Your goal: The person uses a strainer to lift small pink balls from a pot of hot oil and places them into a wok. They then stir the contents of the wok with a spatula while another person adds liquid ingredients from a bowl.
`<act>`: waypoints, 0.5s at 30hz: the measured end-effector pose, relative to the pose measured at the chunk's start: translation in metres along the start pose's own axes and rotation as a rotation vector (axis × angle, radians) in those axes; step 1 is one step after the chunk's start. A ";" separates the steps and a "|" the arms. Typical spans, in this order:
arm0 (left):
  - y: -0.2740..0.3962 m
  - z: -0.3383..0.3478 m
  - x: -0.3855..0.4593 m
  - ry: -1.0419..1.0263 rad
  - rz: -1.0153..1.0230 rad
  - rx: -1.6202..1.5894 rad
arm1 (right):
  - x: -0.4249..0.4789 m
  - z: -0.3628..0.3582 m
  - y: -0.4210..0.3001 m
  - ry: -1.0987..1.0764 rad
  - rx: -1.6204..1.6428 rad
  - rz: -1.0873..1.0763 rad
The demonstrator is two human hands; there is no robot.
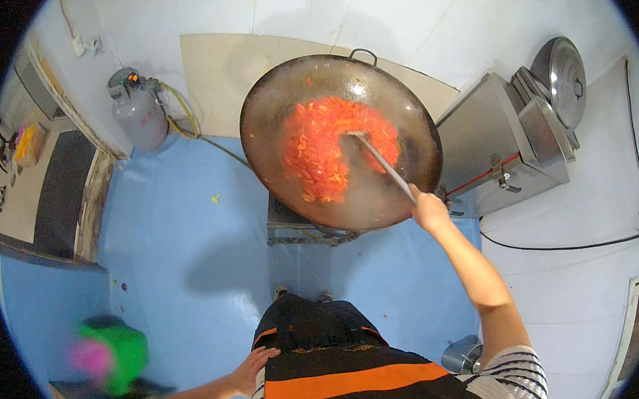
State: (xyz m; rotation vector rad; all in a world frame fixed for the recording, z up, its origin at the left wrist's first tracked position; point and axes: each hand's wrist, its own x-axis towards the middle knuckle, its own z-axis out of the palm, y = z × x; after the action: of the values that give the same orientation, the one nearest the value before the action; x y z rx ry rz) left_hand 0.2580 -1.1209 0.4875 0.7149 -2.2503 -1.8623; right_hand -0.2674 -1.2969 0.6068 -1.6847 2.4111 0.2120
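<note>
My right hand (429, 208) is closed around the handle of a long metal spatula (386, 167), near the right rim of a very large wok (376, 209). The spatula's head sits in a steaming mass of chopped red food (319, 149), which looks like tomato with yellowish bits. A part of the wok's bottom shows beside the spatula head. My left hand (256, 365) rests at my waist against the black and orange apron (354, 383), its fingers slightly apart, holding nothing. The wok stands on a dark metal stove frame (294, 229).
A gas cylinder (138, 112) with a yellow hose stands back left. Right of the wok is a stainless steel cabinet (482, 143), with trays and a round lid (567, 82). A metal pot (461, 353) stands low right. Something green and pink (125, 355) is blurred lower left.
</note>
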 end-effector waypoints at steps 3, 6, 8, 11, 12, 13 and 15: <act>-0.029 -0.002 -0.001 -0.011 0.105 0.053 | 0.049 0.032 -0.036 0.039 0.161 0.034; -0.059 -0.009 0.001 -0.030 0.225 0.064 | 0.065 0.058 -0.048 0.149 0.324 -0.032; -0.058 -0.015 0.001 -0.065 0.189 0.065 | 0.058 0.068 -0.054 0.146 0.380 -0.065; -0.048 -0.026 -0.003 -0.104 0.123 0.009 | 0.025 0.057 -0.043 0.107 0.294 -0.144; -0.042 -0.031 -0.001 -0.124 0.100 0.002 | 0.008 0.037 -0.038 0.098 0.279 -0.140; -0.030 -0.039 0.001 -0.145 0.059 0.028 | -0.006 0.023 -0.021 0.143 0.318 -0.217; -0.038 -0.036 -0.003 -0.163 0.011 0.101 | -0.056 -0.039 -0.026 0.137 0.359 -0.253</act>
State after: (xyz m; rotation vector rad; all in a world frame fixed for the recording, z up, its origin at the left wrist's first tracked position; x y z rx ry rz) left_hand 0.2850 -1.1564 0.4597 0.5828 -2.4584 -1.8765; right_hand -0.2271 -1.2640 0.6581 -1.8497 2.1287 -0.3621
